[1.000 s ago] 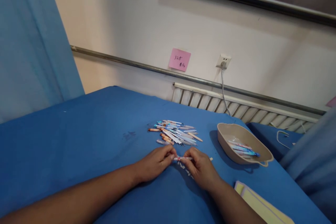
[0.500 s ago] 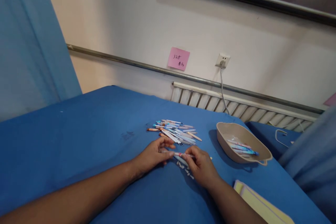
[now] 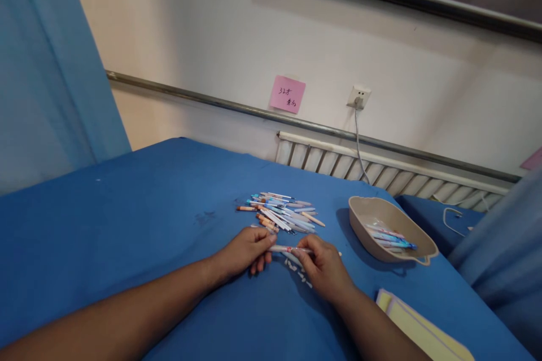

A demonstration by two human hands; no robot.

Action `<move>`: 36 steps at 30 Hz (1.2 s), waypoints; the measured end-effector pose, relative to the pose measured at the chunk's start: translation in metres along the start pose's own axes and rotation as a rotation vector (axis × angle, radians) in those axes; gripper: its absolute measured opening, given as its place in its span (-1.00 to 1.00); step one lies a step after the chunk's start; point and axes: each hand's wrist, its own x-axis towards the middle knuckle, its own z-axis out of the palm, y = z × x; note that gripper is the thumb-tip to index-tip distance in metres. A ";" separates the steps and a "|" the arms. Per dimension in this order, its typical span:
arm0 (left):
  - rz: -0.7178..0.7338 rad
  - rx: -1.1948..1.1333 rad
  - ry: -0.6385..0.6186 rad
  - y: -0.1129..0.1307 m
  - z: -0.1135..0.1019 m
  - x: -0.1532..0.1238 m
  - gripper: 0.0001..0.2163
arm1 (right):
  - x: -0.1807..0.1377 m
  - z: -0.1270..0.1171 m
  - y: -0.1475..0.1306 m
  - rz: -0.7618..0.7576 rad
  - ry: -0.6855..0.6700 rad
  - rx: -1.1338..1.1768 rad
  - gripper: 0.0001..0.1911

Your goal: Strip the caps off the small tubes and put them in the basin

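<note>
Between my two hands a light-coloured pen [image 3: 281, 249] with a reddish mark lies almost level. My left hand [image 3: 249, 251] is closed on its left end, thumb on top and the other fingers curled below. My right hand [image 3: 322, 264] pinches it near the right end. Just beyond my hands lies a loose pile of pen parts [image 3: 282, 214], with white, blue, grey and orange pieces crossing each other. Several small white pieces [image 3: 301, 276] are scattered on the cloth beside my right hand, partly hidden by it.
A beige basin [image 3: 359, 231] with several pens [image 3: 392, 238] in it stands to the right. Nearer, a yellow folded cloth or pad [image 3: 423, 327] lies partly behind my right forearm. Blue cloth [image 3: 127, 225] covers the table, with a radiator [image 3: 330, 161] behind it.
The fingers of my left hand have closed from a more spread pose onto the pen's left end. My right hand has stayed nearly still.
</note>
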 end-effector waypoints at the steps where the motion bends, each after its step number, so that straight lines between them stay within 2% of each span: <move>1: 0.016 0.008 0.013 0.001 0.000 0.000 -0.64 | 0.000 0.000 0.000 -0.006 0.000 0.002 -0.83; 6: 0.117 -0.044 0.048 0.004 -0.001 0.000 -0.69 | 0.001 0.000 0.003 -0.004 0.004 0.016 -0.83; 14: 0.050 -0.092 0.046 0.002 -0.002 0.002 -0.63 | 0.002 -0.001 0.006 -0.023 0.083 0.007 -0.85; 23: 0.140 -0.068 0.084 0.006 -0.003 0.000 -0.74 | 0.004 -0.001 0.008 0.026 0.068 0.042 -0.80; 29: 0.117 -0.093 0.085 0.002 -0.005 0.001 -0.62 | 0.004 -0.001 0.005 0.045 0.088 0.065 -0.81; 36: 0.109 -0.105 0.049 0.001 -0.004 0.003 -0.72 | 0.003 0.003 0.006 0.117 0.098 0.151 -0.81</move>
